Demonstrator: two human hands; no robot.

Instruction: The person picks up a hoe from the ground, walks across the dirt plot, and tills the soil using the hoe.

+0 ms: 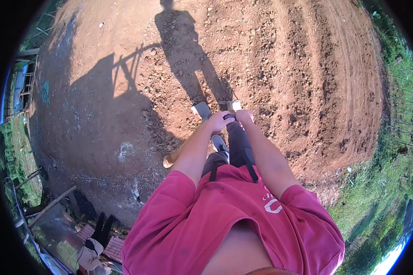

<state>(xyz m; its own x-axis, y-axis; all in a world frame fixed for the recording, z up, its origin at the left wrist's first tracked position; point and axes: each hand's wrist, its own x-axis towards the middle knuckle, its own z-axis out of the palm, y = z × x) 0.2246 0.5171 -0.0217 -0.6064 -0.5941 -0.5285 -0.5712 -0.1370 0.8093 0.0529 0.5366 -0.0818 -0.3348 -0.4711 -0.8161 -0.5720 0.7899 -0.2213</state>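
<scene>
My left hand (219, 121) and my right hand (244, 117) are close together in front of my waist, both with fingers closed. They appear wrapped round a wooden handle (168, 161), whose rounded end sticks out past my left forearm. Most of its length is hidden by my arm and hands. Just beyond my left hand is a flat grey piece (201, 110) with a pale edge; whether it joins the handle cannot be made out. Something pale (236, 105) shows past my right hand. Below the hands are my dark trousers (237, 144) and a grey shoe (219, 143).
Loose, cloddy brown soil (270, 73) spreads ahead, with furrows to the right. My shadow (176, 41) falls forward across it. Green plants (376, 192) border the right side. Wooden poles (53, 206) and a dropped pale cloth item (91, 256) are at lower left.
</scene>
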